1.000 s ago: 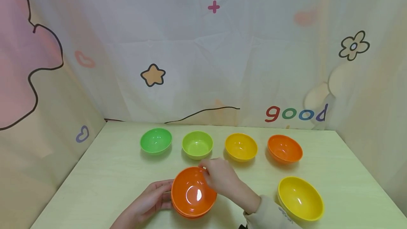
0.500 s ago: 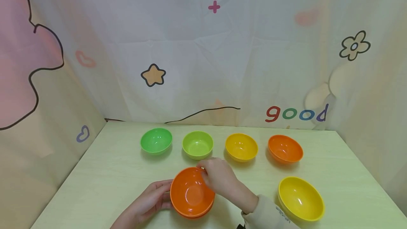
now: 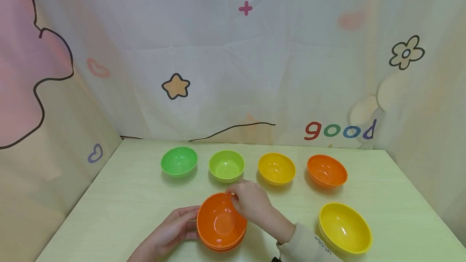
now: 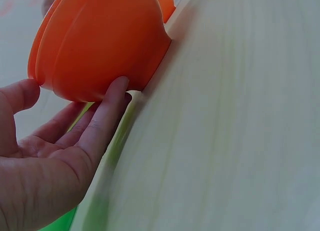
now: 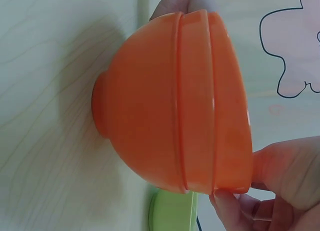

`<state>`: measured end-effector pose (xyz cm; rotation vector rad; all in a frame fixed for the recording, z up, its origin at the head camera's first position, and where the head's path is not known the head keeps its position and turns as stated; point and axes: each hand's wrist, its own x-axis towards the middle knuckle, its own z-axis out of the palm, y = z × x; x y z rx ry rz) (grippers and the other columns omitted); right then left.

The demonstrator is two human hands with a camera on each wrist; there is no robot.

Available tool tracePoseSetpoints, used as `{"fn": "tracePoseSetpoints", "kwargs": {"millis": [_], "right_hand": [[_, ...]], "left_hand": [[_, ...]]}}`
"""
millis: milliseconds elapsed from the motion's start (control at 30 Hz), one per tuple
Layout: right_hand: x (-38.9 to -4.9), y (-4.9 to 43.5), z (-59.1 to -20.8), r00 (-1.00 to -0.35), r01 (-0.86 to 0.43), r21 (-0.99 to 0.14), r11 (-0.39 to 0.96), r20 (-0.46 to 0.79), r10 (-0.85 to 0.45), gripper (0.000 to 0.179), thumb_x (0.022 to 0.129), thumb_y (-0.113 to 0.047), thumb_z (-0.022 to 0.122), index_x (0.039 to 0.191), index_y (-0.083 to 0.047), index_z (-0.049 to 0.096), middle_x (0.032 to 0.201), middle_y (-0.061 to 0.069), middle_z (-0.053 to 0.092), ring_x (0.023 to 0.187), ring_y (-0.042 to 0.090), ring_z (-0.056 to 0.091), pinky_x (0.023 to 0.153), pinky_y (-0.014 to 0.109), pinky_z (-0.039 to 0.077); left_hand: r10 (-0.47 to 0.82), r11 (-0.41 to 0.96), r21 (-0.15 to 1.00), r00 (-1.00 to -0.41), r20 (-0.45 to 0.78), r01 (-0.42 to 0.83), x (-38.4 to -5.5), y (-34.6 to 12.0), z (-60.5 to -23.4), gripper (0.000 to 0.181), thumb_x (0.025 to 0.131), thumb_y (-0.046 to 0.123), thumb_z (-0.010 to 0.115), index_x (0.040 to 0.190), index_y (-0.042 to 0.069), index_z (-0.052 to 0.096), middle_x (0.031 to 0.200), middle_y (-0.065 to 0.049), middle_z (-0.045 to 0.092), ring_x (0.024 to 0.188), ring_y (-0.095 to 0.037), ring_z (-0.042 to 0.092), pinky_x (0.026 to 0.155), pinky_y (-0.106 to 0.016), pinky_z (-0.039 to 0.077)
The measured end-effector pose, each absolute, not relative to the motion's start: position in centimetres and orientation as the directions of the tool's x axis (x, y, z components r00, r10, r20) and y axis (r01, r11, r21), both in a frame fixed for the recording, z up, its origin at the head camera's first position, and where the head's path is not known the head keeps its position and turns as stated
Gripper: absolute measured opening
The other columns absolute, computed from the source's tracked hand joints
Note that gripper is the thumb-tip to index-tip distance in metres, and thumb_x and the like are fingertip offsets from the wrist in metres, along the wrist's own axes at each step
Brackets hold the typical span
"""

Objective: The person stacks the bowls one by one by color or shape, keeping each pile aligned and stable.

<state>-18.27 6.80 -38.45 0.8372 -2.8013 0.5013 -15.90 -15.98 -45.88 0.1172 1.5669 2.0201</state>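
Observation:
A nested stack of orange bowls (image 3: pixel 221 223) stands near the front of the table, with several rims one above another in the right wrist view. My left hand (image 3: pixel 174 229) holds the stack's left side; in the left wrist view the thumb (image 4: pixel 24 95) is at the rims and the fingers lie along the lower wall. My right hand (image 3: pixel 251 201) pinches the far right rim of the uppermost orange bowl (image 5: pixel 232 106), thumb and fingers on either side of its edge. That bowl sits slightly tilted in the others. The stack's foot (image 5: pixel 100 106) is down by the tabletop.
Along the back stand a green bowl (image 3: pixel 179 161), a lime bowl (image 3: pixel 226 166), a yellow-orange bowl (image 3: pixel 276 169) and another orange bowl (image 3: pixel 327 171). A larger yellow bowl (image 3: pixel 345 228) is at the right, beyond my right sleeve (image 3: pixel 306 246). A printed curtain (image 3: pixel 218 64) borders the table.
The uppermost orange bowl has shifted a little left, then slightly back right and nearer me, and more lower rims show beneath it. Both hands keep their hold almost in place.

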Motion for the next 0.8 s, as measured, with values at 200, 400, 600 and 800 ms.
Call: {"fn": "tracePoseSetpoints", "kwargs": {"millis": [200,400,600,800], "right_hand": [[-18.3,6.9,-38.7,-0.821,-0.565,-0.263,0.782,0.274,-0.501,0.012,0.075,-0.006,0.070,0.084,-0.014,0.073,0.073,-0.003,0.061,0.064,0.009,0.050,0.052,0.018,0.036],[-18.3,6.9,-38.9,-0.824,-0.561,-0.273,0.781,0.271,-0.497,0.014,0.075,-0.006,0.069,0.085,-0.015,0.074,0.068,-0.004,0.057,0.061,0.007,0.044,0.051,0.017,0.033],[-18.5,7.0,-39.4,-0.830,-0.553,-0.293,0.780,0.270,-0.487,0.015,0.076,-0.007,0.069,0.087,-0.015,0.074,0.068,-0.005,0.054,0.059,0.006,0.042,0.050,0.015,0.033],[-18.7,7.1,-39.7,-0.850,-0.525,-0.333,0.783,0.253,-0.462,0.016,0.077,-0.008,0.069,0.090,-0.016,0.075,0.069,-0.006,0.055,0.060,0.005,0.043,0.050,0.014,0.035]], "left_hand": [[0.482,-0.139,0.911,-0.830,-0.280,-0.388,-15.8,-15.9,-45.7,0.056,0.093,0.028,0.052,0.133,-0.009,0.039,0.129,-0.016,0.054,0.100,-0.021,0.062,0.083,-0.036,0.053],[0.490,-0.139,0.914,-0.829,-0.271,-0.381,-15.8,-16.0,-45.8,0.055,0.094,0.027,0.051,0.133,-0.009,0.039,0.126,-0.015,0.056,0.100,-0.020,0.062,0.081,-0.035,0.054],[0.490,-0.136,0.914,-0.828,-0.274,-0.383,-15.9,-16.0,-45.8,0.055,0.094,0.028,0.051,0.133,-0.009,0.039,0.124,-0.014,0.057,0.099,-0.020,0.062,0.081,-0.034,0.054],[0.490,-0.137,0.913,-0.827,-0.275,-0.385,-15.9,-16.0,-45.8,0.055,0.094,0.028,0.052,0.133,-0.009,0.040,0.123,-0.014,0.059,0.098,-0.019,0.063,0.080,-0.033,0.054]]}}
